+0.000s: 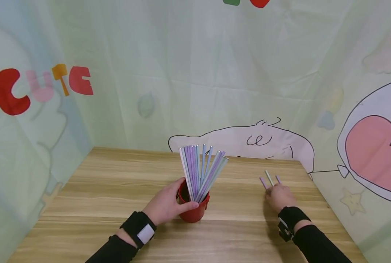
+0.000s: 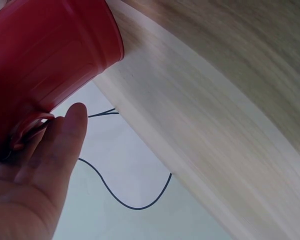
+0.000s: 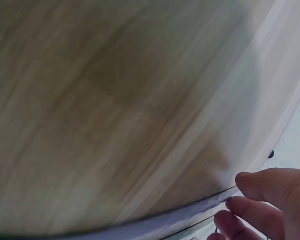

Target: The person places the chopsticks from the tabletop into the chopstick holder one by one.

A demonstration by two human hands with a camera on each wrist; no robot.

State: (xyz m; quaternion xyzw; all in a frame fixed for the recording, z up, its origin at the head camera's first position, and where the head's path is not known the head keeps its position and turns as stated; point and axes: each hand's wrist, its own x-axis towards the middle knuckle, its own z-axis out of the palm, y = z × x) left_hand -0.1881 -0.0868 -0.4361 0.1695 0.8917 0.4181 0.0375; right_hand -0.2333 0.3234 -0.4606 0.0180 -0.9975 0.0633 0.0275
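Note:
My left hand [image 1: 169,202] grips a small red bucket [image 1: 194,215] from its left side, thumb across the front near the rim. Many pastel drinking straws [image 1: 198,171], purple, blue and pale green, stand in it and fan out above. In the left wrist view the bucket [image 2: 50,55] leans close to the camera, fingers [image 2: 65,145] beside its handle lug. Over to the right, my right hand [image 1: 280,197] pinches loose straws; two purple ones and a pale green straw [image 1: 268,177] stick out past its fingers. The right wrist view shows a lavender straw [image 3: 185,215] at thumb and forefinger.
The wooden tabletop [image 1: 123,182] stretches around both hands and ends at a printed cloth backdrop [image 1: 188,91]. Another cloth wall rises along the right edge, beside the right hand. Both wrists wear black bands [image 1: 137,228].

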